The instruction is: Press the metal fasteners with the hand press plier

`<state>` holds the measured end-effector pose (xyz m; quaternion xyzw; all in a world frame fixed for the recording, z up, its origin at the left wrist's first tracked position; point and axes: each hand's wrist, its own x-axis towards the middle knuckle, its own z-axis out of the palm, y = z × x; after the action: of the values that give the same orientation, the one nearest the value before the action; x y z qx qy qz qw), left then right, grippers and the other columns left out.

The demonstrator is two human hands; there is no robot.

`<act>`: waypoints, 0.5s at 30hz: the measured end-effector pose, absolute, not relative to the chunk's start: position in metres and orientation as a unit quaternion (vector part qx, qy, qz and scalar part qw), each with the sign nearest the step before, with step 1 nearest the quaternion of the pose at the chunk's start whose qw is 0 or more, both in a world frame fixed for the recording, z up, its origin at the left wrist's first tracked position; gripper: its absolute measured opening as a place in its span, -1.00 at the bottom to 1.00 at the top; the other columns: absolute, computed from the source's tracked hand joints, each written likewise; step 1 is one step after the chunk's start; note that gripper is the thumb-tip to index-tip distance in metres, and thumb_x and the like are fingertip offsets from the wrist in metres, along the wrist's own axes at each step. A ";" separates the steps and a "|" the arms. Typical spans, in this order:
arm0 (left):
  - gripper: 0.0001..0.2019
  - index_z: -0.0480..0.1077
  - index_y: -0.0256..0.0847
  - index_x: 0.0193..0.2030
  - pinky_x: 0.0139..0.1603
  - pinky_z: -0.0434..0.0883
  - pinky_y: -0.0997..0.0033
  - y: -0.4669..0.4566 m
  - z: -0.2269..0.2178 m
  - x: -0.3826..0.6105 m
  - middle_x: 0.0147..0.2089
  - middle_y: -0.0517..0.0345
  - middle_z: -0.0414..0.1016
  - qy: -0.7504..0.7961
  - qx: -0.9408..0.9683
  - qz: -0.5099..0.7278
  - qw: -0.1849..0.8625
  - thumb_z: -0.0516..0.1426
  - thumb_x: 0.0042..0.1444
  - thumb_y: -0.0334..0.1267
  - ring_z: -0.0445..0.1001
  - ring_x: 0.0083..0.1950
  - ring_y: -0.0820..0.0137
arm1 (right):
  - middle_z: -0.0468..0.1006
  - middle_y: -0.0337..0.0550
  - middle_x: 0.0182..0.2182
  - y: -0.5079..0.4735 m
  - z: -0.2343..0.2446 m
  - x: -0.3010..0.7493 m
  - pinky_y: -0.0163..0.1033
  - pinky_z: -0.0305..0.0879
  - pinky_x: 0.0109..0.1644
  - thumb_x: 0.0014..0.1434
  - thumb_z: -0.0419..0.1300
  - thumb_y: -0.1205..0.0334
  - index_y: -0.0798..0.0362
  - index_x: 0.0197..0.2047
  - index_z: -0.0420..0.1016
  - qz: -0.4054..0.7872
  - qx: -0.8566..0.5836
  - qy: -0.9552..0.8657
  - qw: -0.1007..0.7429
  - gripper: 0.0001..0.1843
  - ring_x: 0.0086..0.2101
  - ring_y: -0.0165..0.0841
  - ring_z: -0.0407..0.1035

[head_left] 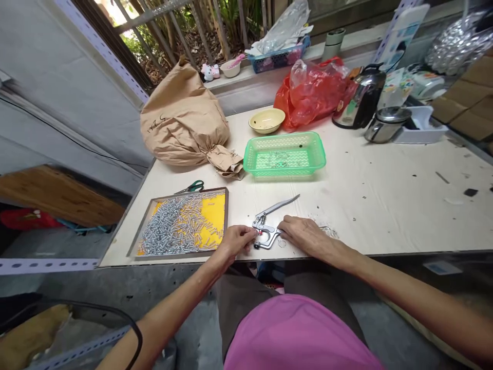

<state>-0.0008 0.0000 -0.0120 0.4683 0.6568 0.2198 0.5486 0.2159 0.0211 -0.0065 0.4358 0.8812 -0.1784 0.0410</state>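
Observation:
A small metal hand press tool (269, 226) with a long lever rests near the front edge of the pale wooden table (385, 205). My left hand (236, 241) is closed in a pinch at the tool's jaw, holding something too small to make out. My right hand (304, 234) rests curled against the tool's right side, fingers pressed on its base. To the left lies a brown-framed yellow tray (217, 205) heaped with several small metal springs (173, 226).
A green plastic basket (285, 154) with a few metal parts stands behind the tool. Green-handled scissors (192, 186), a tied brown paper sack (185, 123), a yellow bowl (266, 121), a red plastic bag (314, 92) and kettles (362, 100) line the back.

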 end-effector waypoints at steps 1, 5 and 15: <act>-0.63 0.44 -0.35 -0.40 -0.61 0.11 0.54 0.001 -0.014 0.000 -0.59 0.27 0.29 0.665 0.461 0.221 0.544 0.20 -0.12 0.00 0.18 -0.63 0.58 | 0.46 -0.05 -0.20 0.021 -0.008 0.216 -0.30 0.13 -0.29 0.32 -0.03 0.22 0.08 -0.14 0.44 -0.176 0.436 0.882 0.038 -0.75 -0.23 -0.31 0.39; -0.58 0.44 -0.35 -0.44 -0.65 -0.06 0.53 0.005 -0.014 0.002 -0.70 0.36 0.16 0.682 0.456 0.196 0.536 0.25 -0.19 0.05 0.02 -0.69 0.62 | 0.45 -0.07 -0.22 0.019 -0.014 0.217 -0.29 0.11 -0.32 0.32 -0.04 0.24 0.07 -0.16 0.43 -0.165 0.434 0.885 0.018 -0.77 -0.24 -0.31 0.38; -0.60 0.28 -0.24 -0.64 -0.67 -0.16 0.49 0.011 -0.016 -0.001 -0.80 0.39 0.05 0.684 0.474 0.100 0.546 0.25 -0.17 0.06 -0.05 -0.74 0.62 | 0.45 -0.07 -0.23 0.021 -0.021 0.218 -0.29 0.10 -0.33 0.33 -0.06 0.20 0.07 -0.18 0.43 -0.156 0.435 0.887 0.004 -0.74 -0.26 -0.33 0.36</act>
<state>-0.0006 0.0111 -0.0164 0.4741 0.6836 0.1001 0.5459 0.2180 0.0207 -0.0211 0.4350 0.8867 -0.1564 0.0042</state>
